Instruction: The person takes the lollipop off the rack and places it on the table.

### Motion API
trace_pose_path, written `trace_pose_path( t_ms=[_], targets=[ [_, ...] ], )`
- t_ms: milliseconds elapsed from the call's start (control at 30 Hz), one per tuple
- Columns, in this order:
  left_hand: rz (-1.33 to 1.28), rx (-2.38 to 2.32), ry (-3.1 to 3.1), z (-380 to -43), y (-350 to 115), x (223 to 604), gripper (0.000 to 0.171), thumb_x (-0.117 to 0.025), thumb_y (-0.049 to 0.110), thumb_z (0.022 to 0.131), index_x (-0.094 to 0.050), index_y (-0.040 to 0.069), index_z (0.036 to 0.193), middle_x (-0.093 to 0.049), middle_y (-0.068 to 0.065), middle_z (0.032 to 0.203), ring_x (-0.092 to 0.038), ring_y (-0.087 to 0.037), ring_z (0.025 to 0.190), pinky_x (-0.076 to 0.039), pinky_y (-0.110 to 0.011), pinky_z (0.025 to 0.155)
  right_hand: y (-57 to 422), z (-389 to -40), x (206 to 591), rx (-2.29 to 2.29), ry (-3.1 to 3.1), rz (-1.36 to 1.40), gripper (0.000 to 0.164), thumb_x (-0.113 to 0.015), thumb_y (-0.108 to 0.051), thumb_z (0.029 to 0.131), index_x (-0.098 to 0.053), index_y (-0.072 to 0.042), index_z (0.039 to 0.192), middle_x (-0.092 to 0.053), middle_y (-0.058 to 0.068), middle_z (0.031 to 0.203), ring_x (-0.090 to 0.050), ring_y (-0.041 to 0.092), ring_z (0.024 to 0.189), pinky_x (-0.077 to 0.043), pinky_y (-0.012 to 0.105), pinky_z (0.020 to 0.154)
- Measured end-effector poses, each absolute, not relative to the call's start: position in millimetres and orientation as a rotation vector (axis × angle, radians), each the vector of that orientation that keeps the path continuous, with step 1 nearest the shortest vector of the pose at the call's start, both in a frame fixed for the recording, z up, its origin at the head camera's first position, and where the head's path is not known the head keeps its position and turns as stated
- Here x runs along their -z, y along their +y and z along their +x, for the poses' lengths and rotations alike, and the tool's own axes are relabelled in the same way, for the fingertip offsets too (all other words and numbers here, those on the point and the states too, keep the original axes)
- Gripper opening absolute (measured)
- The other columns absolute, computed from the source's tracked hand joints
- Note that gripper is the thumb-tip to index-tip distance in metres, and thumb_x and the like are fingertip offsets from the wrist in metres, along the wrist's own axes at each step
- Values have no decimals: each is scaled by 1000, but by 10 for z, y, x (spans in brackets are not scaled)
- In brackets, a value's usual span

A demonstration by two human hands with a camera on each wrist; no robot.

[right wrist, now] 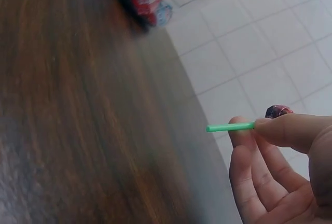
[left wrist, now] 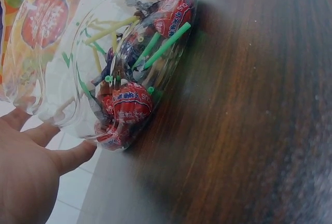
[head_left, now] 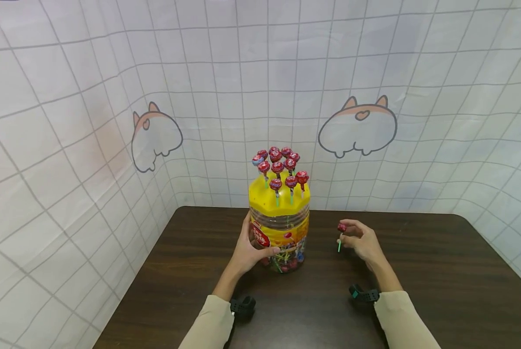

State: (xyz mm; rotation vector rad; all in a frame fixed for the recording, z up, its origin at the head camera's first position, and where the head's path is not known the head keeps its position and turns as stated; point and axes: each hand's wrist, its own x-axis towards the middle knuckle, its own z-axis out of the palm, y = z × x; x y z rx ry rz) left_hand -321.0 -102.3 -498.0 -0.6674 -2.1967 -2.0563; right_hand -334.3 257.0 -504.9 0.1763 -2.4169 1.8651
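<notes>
A clear plastic candy jar (head_left: 303, 228) with a yellow lid (head_left: 260, 201) stands upright on the table. Several red-wrapped lollipops (head_left: 277, 167) stick up out of the lid on their sticks, one of them with a blue wrapper. My left hand (head_left: 248, 253) grips the jar's left side, thumb across the front. Through its wall in the left wrist view show more lollipops (left wrist: 132, 102) and loose sticks at the bottom. To the right of the jar, my right hand (head_left: 363, 242) pinches one lollipop (head_left: 341, 227) by its green stick (right wrist: 228, 127), candy end up.
The dark wood table (head_left: 417, 271) carries the jar and ends at a white gridded cloth backdrop (head_left: 225, 87) with cartoon prints. Black bands (head_left: 364, 294) sit at both wrists, next to the light sleeves.
</notes>
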Motion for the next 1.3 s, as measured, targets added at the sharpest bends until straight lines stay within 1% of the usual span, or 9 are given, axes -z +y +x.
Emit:
trace_pose_path(
  t_ms=[67,233,367,467,633,733,833,1067,1300],
  targets=[
    [-667,2057,-2197,-3211,-1021,4980,113,-90,35,79,-11,49,159,-48,3,149,-53,-21,133,-46,-53,113,2571,-3366,5050,-1863,-2436,184,49,-66,2,96,-51,3,143,-61,30,120,-77,18,86,-61,27,77],
    [-673,2050,-2195,-3210,-1016,4975,113,-89,34,80,-11,49,160,-48,2,150,-53,-21,133,-46,-53,112,2581,-3449,5059,-1818,-2508,212,49,-66,1,96,-52,3,143,-60,32,120,-76,20,86,-62,29,77],
    [-667,2040,-2202,-3208,-1010,4974,114,-90,34,79,-10,49,160,-49,2,149,-53,-21,133,-46,-54,112,2584,-3517,5065,-1767,-2561,223,48,-66,1,96,-52,3,142,-63,29,116,-76,23,88,-62,30,77],
    [-656,2032,-2211,-3211,-1010,4981,114,-90,35,79,-10,50,159,-48,3,149,-53,-21,133,-46,-54,112,2573,-3561,5061,-1736,-2584,218,46,-66,0,96,-54,3,141,-65,27,114,-74,21,89,-61,30,76],
    [-673,2032,-2202,-3224,-1017,4998,113,-89,34,80,-10,49,159,-47,2,150,-53,-22,134,-45,-55,113,2570,-3626,5067,-1615,-2637,232,43,-68,0,95,-58,1,137,-68,25,114,-65,17,91,-57,27,76],
    [-697,2034,-2193,-3239,-1023,5012,112,-89,35,81,-10,48,160,-46,2,151,-52,-22,135,-44,-55,113,2575,-3654,5078,-1546,-2671,245,42,-68,-1,95,-60,0,136,-68,23,113,-61,18,92,-53,27,78],
    [-708,2032,-2191,-3245,-1024,5021,112,-88,35,81,-10,48,160,-46,3,151,-52,-22,136,-44,-56,114,2588,-3681,5101,-1518,-2702,241,41,-68,-3,96,-61,-2,137,-66,21,113,-60,20,94,-51,29,80],
    [-703,2034,-2197,-3232,-1016,5009,112,-89,35,81,-10,49,160,-47,4,150,-53,-21,135,-45,-54,113,2599,-3726,5137,-1464,-2766,239,40,-68,-7,97,-61,-5,137,-67,19,116,-58,24,97,-48,31,81],
    [-706,2044,-2191,-3239,-1023,5016,113,-89,34,80,-10,49,159,-48,4,150,-53,-20,134,-46,-53,113,2573,-3743,5144,-1415,-2791,265,40,-69,-8,96,-62,-4,135,-65,24,124,-57,25,97,-46,31,78]
  ],
)
